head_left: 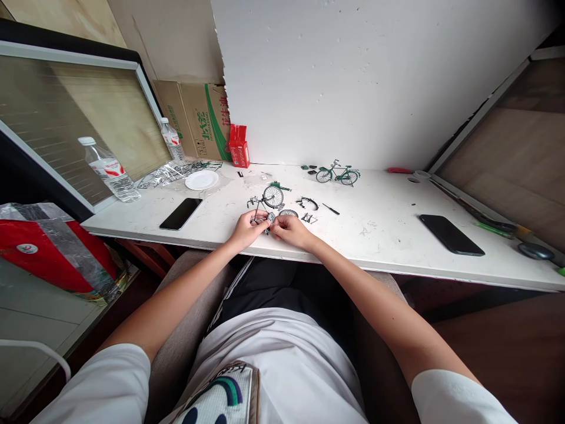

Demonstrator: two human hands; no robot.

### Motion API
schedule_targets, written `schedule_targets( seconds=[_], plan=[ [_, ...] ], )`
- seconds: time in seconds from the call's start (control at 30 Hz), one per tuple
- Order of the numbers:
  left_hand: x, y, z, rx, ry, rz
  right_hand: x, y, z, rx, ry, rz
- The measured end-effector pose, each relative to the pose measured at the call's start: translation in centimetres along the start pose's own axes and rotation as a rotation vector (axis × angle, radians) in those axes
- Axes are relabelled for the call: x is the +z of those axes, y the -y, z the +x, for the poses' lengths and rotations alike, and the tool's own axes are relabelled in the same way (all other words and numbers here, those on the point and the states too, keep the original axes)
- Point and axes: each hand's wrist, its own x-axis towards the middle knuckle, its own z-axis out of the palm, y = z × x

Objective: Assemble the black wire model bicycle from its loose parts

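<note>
A partly built miniature bicycle (272, 196) with a dark frame and one spoked wheel is held over the front of the white table. My left hand (248, 231) has its fingers closed on the frame. Close beside it, my right hand (290, 230) pinches at a small grey part (271, 217) at the lower end of the frame. Its fingertips hide some of that part. A loose spoked wheel (289, 212) lies just behind my right hand. To its right are a curved black piece (310, 204) and small dark parts (309, 218).
A finished green miniature bicycle (338, 174) stands at the back. A thin black tool (331, 209) lies right of centre. Phones (181, 213) (451, 234) lie left and right. A white plate (202, 179), water bottles (109, 171) and a red box (239, 146) stand at the left.
</note>
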Motion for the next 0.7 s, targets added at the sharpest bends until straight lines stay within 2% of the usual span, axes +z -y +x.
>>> schedule_targets(
  seconds=[0.7],
  plan=[
    [-0.12, 0.07, 0.17, -0.037, -0.002, -0.049, -0.08, 0.28, -0.07, -0.001, 0.014, 0.009]
  ],
)
